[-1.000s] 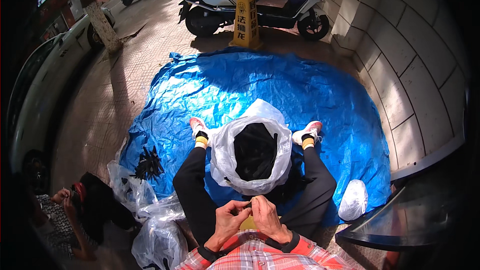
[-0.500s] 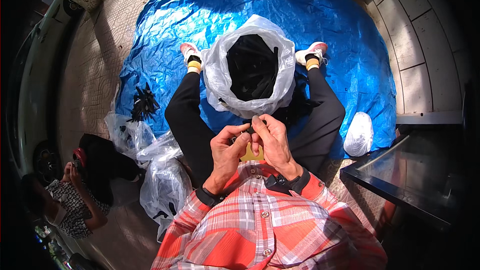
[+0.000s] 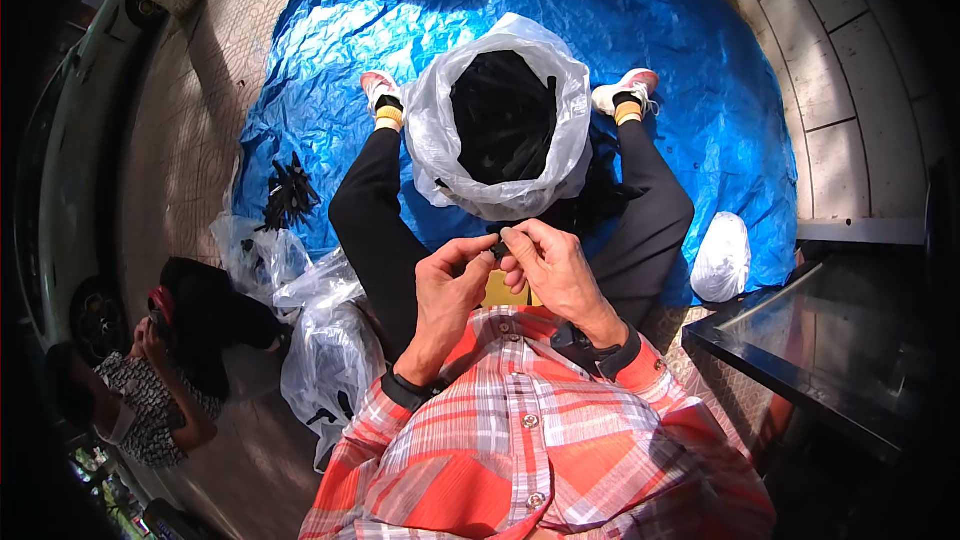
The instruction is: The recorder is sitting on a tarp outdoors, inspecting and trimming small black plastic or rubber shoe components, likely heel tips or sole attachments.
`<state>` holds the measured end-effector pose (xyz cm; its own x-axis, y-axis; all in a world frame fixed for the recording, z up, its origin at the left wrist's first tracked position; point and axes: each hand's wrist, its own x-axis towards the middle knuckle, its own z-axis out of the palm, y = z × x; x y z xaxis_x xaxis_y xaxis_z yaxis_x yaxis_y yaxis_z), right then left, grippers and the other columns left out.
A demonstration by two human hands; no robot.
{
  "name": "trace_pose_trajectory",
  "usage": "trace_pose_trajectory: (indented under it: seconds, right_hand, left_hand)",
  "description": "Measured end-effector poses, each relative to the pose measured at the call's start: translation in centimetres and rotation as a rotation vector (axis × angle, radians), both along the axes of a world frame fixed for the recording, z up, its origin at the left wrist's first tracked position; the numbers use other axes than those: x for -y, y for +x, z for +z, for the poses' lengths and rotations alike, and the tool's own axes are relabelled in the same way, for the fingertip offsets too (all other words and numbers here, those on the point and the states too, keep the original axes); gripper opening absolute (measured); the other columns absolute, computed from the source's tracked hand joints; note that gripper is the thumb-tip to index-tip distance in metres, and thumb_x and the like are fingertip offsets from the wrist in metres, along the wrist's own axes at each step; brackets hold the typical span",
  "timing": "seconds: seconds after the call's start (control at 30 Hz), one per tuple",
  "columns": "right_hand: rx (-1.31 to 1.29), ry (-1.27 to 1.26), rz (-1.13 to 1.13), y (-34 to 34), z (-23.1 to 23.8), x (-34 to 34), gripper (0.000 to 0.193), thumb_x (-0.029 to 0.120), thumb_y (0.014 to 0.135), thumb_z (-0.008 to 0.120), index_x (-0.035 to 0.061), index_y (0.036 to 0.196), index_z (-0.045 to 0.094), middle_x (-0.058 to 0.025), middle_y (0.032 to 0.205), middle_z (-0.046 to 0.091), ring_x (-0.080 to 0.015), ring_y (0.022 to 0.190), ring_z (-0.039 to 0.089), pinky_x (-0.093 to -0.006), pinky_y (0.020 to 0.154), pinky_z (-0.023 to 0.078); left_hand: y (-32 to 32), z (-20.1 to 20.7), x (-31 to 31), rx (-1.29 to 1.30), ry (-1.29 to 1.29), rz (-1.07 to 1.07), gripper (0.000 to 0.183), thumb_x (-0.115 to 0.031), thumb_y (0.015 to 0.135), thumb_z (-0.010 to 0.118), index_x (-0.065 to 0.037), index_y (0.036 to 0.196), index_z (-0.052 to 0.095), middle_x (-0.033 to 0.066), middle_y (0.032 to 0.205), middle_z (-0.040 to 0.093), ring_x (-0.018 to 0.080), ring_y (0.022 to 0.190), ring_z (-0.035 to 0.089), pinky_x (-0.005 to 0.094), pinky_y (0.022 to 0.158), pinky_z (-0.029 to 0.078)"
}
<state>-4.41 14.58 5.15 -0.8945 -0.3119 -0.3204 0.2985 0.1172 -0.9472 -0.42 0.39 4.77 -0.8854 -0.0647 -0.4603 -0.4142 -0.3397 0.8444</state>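
Note:
Just above my lap, my left hand (image 3: 450, 288) and my right hand (image 3: 556, 275) meet fingertip to fingertip. Both are closed in a pinch on a small black piece (image 3: 499, 248), mostly covered by the fingers, so its exact kind does not show. Directly beyond them, between my legs, stands an open translucent plastic bag (image 3: 428, 140) with its rim spread wide. Inside it lie many thin black strips (image 3: 503, 120). More black pieces (image 3: 603, 190) lie in shadow beside the bag, next to my right leg.
Under everything spreads a crumpled blue tarp (image 3: 690, 90). To the left are a heap of black strips (image 3: 290, 195) and clear plastic bags (image 3: 330, 365). On the right sit a white tied bag (image 3: 722, 258) and a dark glossy table (image 3: 800, 340). Another person (image 3: 150, 400) sits at far left.
The view has shifted slightly. Both hands stay together at the black piece, with the fingertips a little closer around it and the left wrist slightly turned.

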Motion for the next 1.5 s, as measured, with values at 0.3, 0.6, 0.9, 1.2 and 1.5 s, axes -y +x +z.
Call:
trace_pose_trajectory:
  seconds: [0.3,0.6,0.9,1.2,1.5]
  right_hand:
    - [0.007,0.047,0.035,0.3,0.2,0.2,0.023,0.018,0.090,0.050,-0.0037,0.091,0.058,-0.0083,0.066,0.061,-0.0108,0.054,0.059,-0.0239,0.048,0.048]
    - [-0.043,0.093,0.057,0.5,0.4,0.5,0.020,0.014,0.089,0.053,-0.0039,0.091,0.060,-0.0054,0.065,0.061,-0.0075,0.054,0.058,-0.0210,0.048,0.047]
    - [-0.123,0.111,0.031,0.9,0.3,1.0,0.018,0.013,0.088,0.055,-0.0035,0.088,0.061,-0.0047,0.065,0.060,-0.0077,0.054,0.058,-0.0207,0.048,0.047]
    - [-0.874,0.358,0.104,2.6,-0.3,1.6,0.020,0.008,0.082,0.059,-0.0051,0.096,0.055,-0.0156,0.077,0.052,-0.0287,0.068,0.057,-0.0336,0.054,0.047]
    - [-1.035,0.437,0.162,2.6,0.3,0.4,0.031,0.004,0.075,0.064,-0.0073,0.103,0.056,-0.0140,0.086,0.052,-0.0254,0.077,0.055,-0.0320,0.064,0.048]
  left_hand:
    - [0.0,-0.1,-0.2,0.003,-0.112,0.022,0.014,-0.005,0.081,0.059,0.001,0.093,0.064,-0.0049,0.063,0.053,0.0007,0.051,0.043,0.0158,0.046,0.032]
    - [0.3,-0.7,-0.2,-0.059,-0.169,0.021,0.010,-0.002,0.081,0.057,0.003,0.090,0.062,0.0011,0.066,0.059,-0.0004,0.044,0.039,0.0151,0.038,0.025]
    - [0.5,-0.7,-0.1,-0.051,-0.210,0.016,0.012,-0.004,0.081,0.059,0.002,0.091,0.063,-0.0014,0.067,0.058,0.0007,0.051,0.042,0.0161,0.044,0.030]
    - [0.2,-1.7,-0.1,-0.185,-0.237,0.071,0.015,-0.005,0.083,0.059,0.001,0.097,0.063,-0.0020,0.071,0.057,0.0015,0.058,0.045,0.0163,0.051,0.036]
    - [0.3,-0.4,0.5,-0.136,0.058,0.032,0.022,-0.005,0.087,0.050,0.001,0.106,0.059,-0.0024,0.061,0.049,0.0031,0.049,0.039,0.0175,0.045,0.030]
